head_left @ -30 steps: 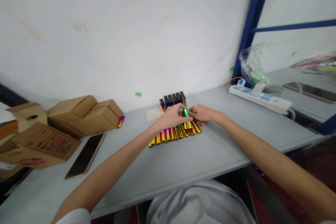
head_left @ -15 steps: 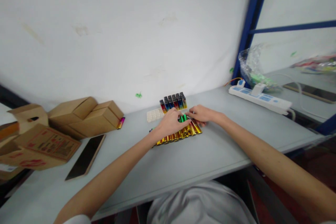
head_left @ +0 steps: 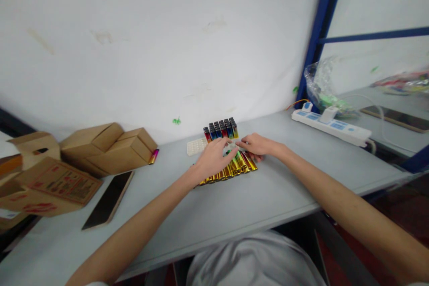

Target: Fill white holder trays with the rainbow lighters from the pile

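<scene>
The row of gold lighters (head_left: 231, 167) lies flat on the grey surface (head_left: 234, 205), just in front of the upright lighters (head_left: 220, 130) by the wall. My left hand (head_left: 211, 158) rests palm down on the row, fingers spread loosely over it, gripping nothing that I can see. My right hand (head_left: 255, 145) touches the row's right end, fingers curled narrow; whether they pinch a lighter I cannot tell. Well left of the row sit cardboard boxes (head_left: 107, 147) and a dark phone (head_left: 109, 199); well right, a power strip (head_left: 331, 127).

Left hand (head_left: 212, 159) and right hand (head_left: 255, 146) apparently touch gold lighters (head_left: 234, 166).
</scene>
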The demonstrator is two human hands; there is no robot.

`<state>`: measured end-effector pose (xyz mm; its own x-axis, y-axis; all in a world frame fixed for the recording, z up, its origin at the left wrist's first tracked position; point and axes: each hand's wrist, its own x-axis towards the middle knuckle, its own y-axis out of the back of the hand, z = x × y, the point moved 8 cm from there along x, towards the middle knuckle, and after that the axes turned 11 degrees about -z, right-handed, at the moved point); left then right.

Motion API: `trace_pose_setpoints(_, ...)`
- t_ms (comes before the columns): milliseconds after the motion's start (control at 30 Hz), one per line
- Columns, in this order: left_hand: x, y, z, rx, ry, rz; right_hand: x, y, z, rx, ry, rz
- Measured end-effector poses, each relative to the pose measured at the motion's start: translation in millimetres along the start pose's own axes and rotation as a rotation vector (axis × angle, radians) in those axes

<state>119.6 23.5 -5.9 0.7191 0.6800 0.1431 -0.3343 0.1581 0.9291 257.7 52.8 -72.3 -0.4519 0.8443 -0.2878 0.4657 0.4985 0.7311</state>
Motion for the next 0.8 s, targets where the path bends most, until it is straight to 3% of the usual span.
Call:
trace_pose_setpoints(133,-15,37.9,-25,-0.068,0.088,0.189,-4,0,-2,0.021,0.000,-0.003)
trace_pose_setpoints(267,-25,67.1,-76,-0.152,0.210,0.376,-6,1,-4,0.010,-0.004,-0.004)
trace_pose_setpoints(400,-7,46.1,-125,-0.373,0.235,0.179,-4,0,-1,0.017,-0.012,-0.011)
trace_pose_setpoints(533,11,25.7,-152,-0.515,0.229,0.084,-2,-1,2,0.022,-0.006,-0.017)
trace_pose_setpoints(800,34,23.8,-152,-0.573,0.144,-0.026,-3,-1,0,0.001,0.001,-0.014)
